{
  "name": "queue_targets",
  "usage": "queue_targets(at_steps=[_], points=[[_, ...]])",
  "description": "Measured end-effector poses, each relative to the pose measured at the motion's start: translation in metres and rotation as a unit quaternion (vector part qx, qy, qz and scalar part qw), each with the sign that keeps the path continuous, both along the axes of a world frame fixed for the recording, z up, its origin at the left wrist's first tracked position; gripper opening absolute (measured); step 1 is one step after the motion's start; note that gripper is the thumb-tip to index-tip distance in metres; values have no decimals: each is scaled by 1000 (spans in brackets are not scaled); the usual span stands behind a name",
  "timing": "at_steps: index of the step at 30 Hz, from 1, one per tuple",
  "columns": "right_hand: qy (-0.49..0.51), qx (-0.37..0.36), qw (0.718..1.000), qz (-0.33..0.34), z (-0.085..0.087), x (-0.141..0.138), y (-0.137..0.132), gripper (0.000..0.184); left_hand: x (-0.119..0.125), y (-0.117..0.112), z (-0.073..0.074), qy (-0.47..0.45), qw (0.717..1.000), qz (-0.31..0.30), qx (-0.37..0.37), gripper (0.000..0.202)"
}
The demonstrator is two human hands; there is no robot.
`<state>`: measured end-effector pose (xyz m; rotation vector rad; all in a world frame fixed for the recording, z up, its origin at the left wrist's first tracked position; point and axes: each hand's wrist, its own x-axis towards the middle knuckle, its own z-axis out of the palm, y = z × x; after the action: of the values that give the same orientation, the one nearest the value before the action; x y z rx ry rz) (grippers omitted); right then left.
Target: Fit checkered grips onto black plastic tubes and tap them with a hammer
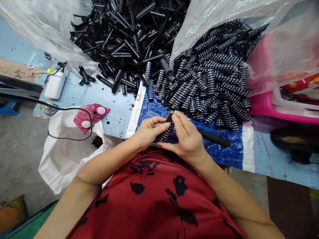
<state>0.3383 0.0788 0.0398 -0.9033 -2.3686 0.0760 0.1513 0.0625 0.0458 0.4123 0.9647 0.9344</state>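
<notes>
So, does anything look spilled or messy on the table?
Yes. Tiny black bits are scattered over the light-blue table, left of the blue sheet. They look odd, like spilled crumbs.

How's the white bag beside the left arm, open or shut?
Open: the white bag gapes at the top, and black pieces show inside. How full it is, I cannot tell.

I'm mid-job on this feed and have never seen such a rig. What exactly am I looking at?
There's no machine, just a person working bare-handed. The one picture comes from a camera worn on the head, looking forward and down. The left hand grips a dark cylinder with white markings; the right hand touches its upper end. On the light blue table, black parts are heaped beyond the hands, and similarly marked cylinders are piled to the right, the nearest on a blue sheet.
</notes>
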Motion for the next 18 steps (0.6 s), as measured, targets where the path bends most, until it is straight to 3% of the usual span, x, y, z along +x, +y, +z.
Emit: queue_targets(at_steps=[3, 5, 7, 9, 11, 12, 14, 16, 18], points=[[-2, -47, 999, 4, -3, 9, 3, 121, -3, 0, -16, 25, 999, -15, 21, 58], [-43, -44, 998, -31, -9, 25, 5, 105, -13, 1, -28, 119, 987, -5, 107, 50], [-123, -14, 987, -100, -17, 45, 5, 64, -30, 5, -38, 277, 937, 0, 214, 37], [-184, 9, 974, -133, -23, 61, 3, 29, -49, 11, -44, 433, 855, -45, 281, 26], [-189, 12, 974, -124, -22, 66, 2, 19, -65, 18, -45, 533, 788, -125, 283, 24], [-169, 8, 979, -116, -18, 64, 2, 18, -70, 22, -44, 552, 772, -163, 267, 24], [-105, -3, 989, -104, -7, 53, 4, 20, -76, 30, -42, 554, 772, -217, 222, 30], [-39, -2, 994, -98, 3, 38, 9, 22, -75, 35, -40, 532, 791, -237, 187, 35], [-54, -11, 995, -86, 5, 25, 15, 22, -73, 37, -38, 517, 804, -238, 169, 34]])
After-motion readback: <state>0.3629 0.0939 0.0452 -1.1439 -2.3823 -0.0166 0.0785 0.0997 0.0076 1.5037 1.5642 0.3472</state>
